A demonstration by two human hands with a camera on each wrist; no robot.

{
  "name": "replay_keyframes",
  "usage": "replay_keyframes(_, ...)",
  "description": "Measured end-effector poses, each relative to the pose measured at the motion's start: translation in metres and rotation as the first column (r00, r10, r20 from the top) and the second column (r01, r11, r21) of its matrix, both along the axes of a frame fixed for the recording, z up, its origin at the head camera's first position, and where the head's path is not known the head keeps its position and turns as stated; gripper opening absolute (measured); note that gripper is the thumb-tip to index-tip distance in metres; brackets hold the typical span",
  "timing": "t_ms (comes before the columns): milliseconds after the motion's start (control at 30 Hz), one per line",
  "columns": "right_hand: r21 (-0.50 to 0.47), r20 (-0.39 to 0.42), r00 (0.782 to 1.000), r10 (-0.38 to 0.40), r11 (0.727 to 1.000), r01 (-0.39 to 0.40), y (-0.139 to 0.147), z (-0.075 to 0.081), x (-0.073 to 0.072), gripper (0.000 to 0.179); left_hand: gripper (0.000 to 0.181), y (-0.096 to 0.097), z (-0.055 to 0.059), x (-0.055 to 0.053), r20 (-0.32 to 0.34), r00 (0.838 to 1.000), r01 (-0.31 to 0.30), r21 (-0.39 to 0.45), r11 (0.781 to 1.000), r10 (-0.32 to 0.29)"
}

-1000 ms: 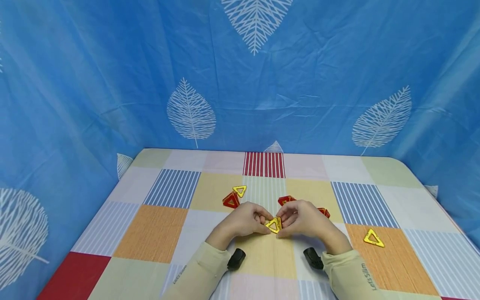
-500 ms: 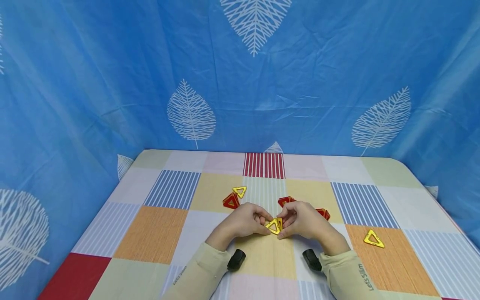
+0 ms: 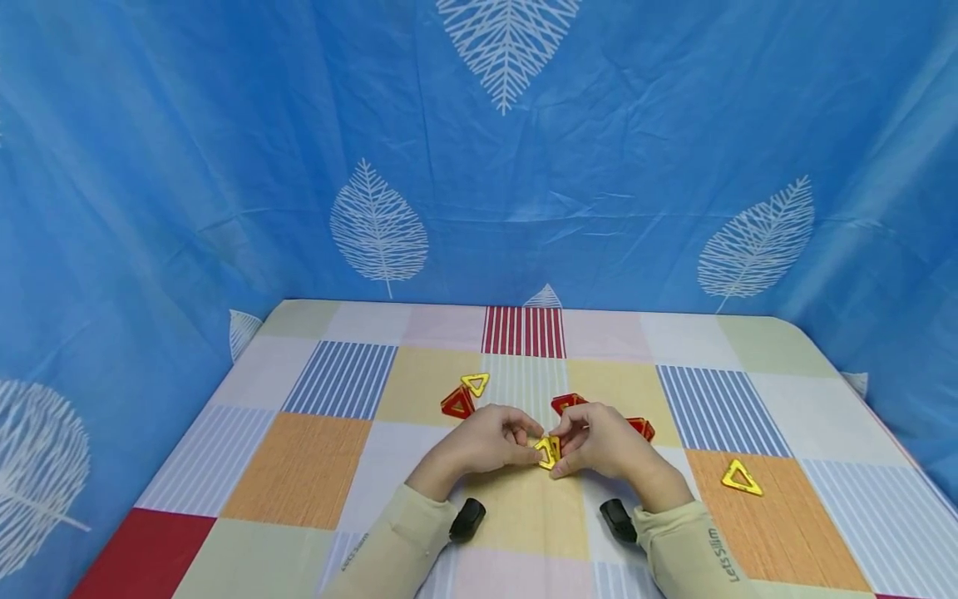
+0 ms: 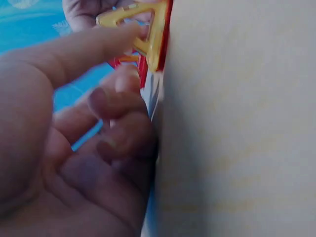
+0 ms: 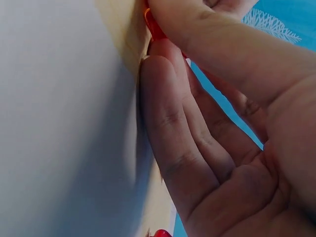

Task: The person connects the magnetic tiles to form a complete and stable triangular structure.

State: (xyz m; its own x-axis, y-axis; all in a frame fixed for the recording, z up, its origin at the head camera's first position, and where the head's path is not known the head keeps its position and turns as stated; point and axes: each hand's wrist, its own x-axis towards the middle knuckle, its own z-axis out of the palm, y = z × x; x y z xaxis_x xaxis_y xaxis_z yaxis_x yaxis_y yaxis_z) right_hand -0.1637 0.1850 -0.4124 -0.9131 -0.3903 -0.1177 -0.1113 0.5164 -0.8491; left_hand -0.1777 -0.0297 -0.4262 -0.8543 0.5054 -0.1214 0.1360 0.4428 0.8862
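Observation:
Between both hands at the table's middle is a small piece of yellow triangular magnetic tiles (image 4: pixel 157 42) with open centres, set at an angle to each other. In the left wrist view a red edge runs along its base, close to the cloth. My left hand (image 3: pixel 490 437) pinches its left side, thumb in front and fingers behind. From the right, my right hand (image 3: pixel 606 437) pinches it with thumb and forefinger, the other fingers low over the cloth. A red part (image 5: pixel 157 30) shows at the right fingertips in the right wrist view; the rest is hidden by the hand.
Beyond the left hand lie a red triangular piece (image 3: pixel 450 407) and a yellow triangular tile (image 3: pixel 482 384). Behind the right hand are red pieces (image 3: pixel 563 403), (image 3: pixel 642 428) partly covered by it. Another yellow triangle (image 3: pixel 728 477) lies to the right on the checked tablecloth (image 3: pixel 299 466).
The left thumb has slid a little further over the front yellow tile, covering more of its left corner. Both hands keep their place and the other pieces lie still; the view has shifted slightly.

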Motion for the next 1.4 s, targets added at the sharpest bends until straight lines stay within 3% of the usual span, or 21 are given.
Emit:
replay_keyframes(167, 0.020, 0.011, 1.000, -0.020, 1.000, 0.020, -0.002, 0.002, 0.000, 0.038, 0.029, -0.019, 0.015, -0.009, -0.038, 0.999, 0.009, 0.102, 0.995, -0.005)
replay_keyframes(267, 0.032, 0.025, 0.999, -0.039, 0.999, 0.038, -0.003, 0.001, 0.000, 0.039, 0.028, -0.037, 0.024, -0.020, -0.107, 0.991, -0.059, 0.190, 0.980, 0.080)
replay_keyframes(333, 0.049, 0.024, 0.998, -0.052, 0.997, 0.051, -0.003, 0.000, -0.001, 0.038, 0.024, -0.050, 0.026, -0.028, -0.153, 0.973, -0.138, 0.223, 0.965, 0.174)
replay_keyframes(400, 0.069, 0.015, 0.998, -0.056, 0.996, 0.055, -0.001, -0.001, -0.001, 0.038, 0.023, -0.060, 0.025, -0.036, -0.178, 0.944, -0.238, 0.208, 0.949, 0.276)
replay_keyframes(467, 0.088, 0.001, 0.998, -0.059, 0.994, 0.059, -0.001, -0.001, 0.000, 0.039, 0.022, -0.068, 0.022, -0.043, -0.188, 0.917, -0.323, 0.161, 0.932, 0.351)
replay_keyframes(533, 0.094, -0.007, 0.998, -0.057, 0.994, 0.057, 0.000, 0.000, 0.001, 0.039, 0.024, -0.073, 0.018, -0.050, -0.185, 0.903, -0.375, 0.097, 0.922, 0.387)
replay_keyframes(633, 0.084, -0.010, 0.999, -0.047, 0.995, 0.048, 0.001, 0.001, 0.001, 0.038, 0.023, -0.077, 0.010, -0.059, -0.202, 0.902, -0.389, -0.003, 0.921, 0.381)
replay_keyframes(767, 0.053, -0.008, 1.000, -0.030, 0.998, 0.030, 0.000, 0.001, 0.000, 0.038, 0.018, -0.079, 0.002, -0.068, -0.246, 0.911, -0.366, -0.104, 0.925, 0.332)
replay_keyframes(900, 0.022, 0.006, 1.000, -0.022, 1.000, 0.022, -0.002, 0.000, -0.001, 0.037, 0.017, -0.081, 0.001, -0.071, -0.265, 0.926, -0.320, -0.171, 0.932, 0.269)
replay_keyframes(1000, 0.006, 0.016, 1.000, -0.018, 1.000, 0.018, -0.001, -0.001, -0.001, 0.038, 0.018, -0.079, 0.001, -0.073, -0.246, 0.940, -0.293, -0.221, 0.930, 0.238)
replay_keyframes(1167, -0.013, 0.023, 1.000, -0.009, 1.000, 0.009, -0.001, -0.001, -0.002, 0.038, 0.019, -0.077, 0.002, -0.075, -0.218, 0.951, -0.276, -0.270, 0.922, 0.221)
replay_keyframes(1400, -0.015, 0.024, 1.000, -0.007, 1.000, 0.007, -0.001, -0.002, -0.003, 0.039, 0.022, -0.075, 0.002, -0.077, -0.193, 0.962, -0.242, -0.285, 0.927, 0.192)
